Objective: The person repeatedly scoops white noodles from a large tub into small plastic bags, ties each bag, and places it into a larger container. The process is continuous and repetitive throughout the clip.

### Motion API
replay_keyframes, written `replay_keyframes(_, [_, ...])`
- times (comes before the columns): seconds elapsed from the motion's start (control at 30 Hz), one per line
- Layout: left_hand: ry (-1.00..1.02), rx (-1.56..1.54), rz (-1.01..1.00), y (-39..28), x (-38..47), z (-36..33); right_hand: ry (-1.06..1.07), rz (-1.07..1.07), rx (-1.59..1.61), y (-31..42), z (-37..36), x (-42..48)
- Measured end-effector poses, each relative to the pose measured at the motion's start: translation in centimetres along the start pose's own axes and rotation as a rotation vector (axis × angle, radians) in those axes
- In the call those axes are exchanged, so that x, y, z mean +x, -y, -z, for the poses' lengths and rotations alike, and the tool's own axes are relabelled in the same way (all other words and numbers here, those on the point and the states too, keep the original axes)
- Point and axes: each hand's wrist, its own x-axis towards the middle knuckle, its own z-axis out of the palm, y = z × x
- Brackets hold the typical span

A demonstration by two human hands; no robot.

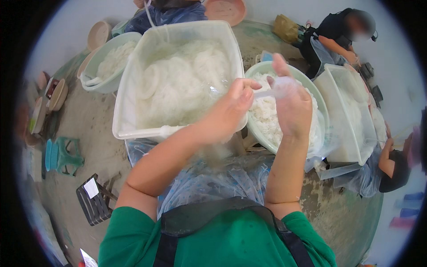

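Note:
My left hand [238, 98] reaches over the near right corner of a white plastic tub [120, 120], pinching one end of a thin translucent strip [263, 94]. The strip runs to my right hand [293, 106], where a wet translucent clump lies against the fingers, partly blurred. My right hand is raised above a pale green basin [322, 110] heaped with white shredded material [267, 113]. In the tub, pale stringy coils [180, 80] lie in cloudy water. Their exact kind cannot be told.
A second green basin [90, 75] of white strands stands left of the tub. To the right is another white tub [343, 133], with co-workers [333, 36] around it. Another person [166, 16] sits beyond my tub. A green stool [68, 155] and a black slatted stool [93, 202] stand at left.

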Motion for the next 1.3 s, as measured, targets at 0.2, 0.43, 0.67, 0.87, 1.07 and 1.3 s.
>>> replay_keyframes(0.2, [0.081,0.444,0.049,3.9,-0.5,2.0,-0.321,-0.057,0.462,-1.1,0.4,-0.3])
replay_keyframes(0.43, [-0.478,-0.323,0.14,8.4,3.5,3.6,0.243,-0.025,0.712,2.9,-0.8,0.0])
replay_keyframes(0.67, [-0.698,-0.984,0.425,8.7,-2.7,4.4,-0.306,0.308,-1.049,-3.4,5.3,-2.4])
replay_keyframes(0.87, [-0.891,-0.927,0.392,16.5,-11.6,2.5,0.048,-0.531,-0.873,-11.3,4.1,-11.2])
replay_keyframes(1.07, [-0.27,-0.348,0.615,14.2,-9.7,2.3,0.068,-0.533,-0.886,-13.6,2.3,-12.1])
replay_keyframes(1.3, [-0.334,0.069,0.435,10.8,-7.0,2.1,-0.061,-0.62,-0.77,-12.5,3.6,-13.0])
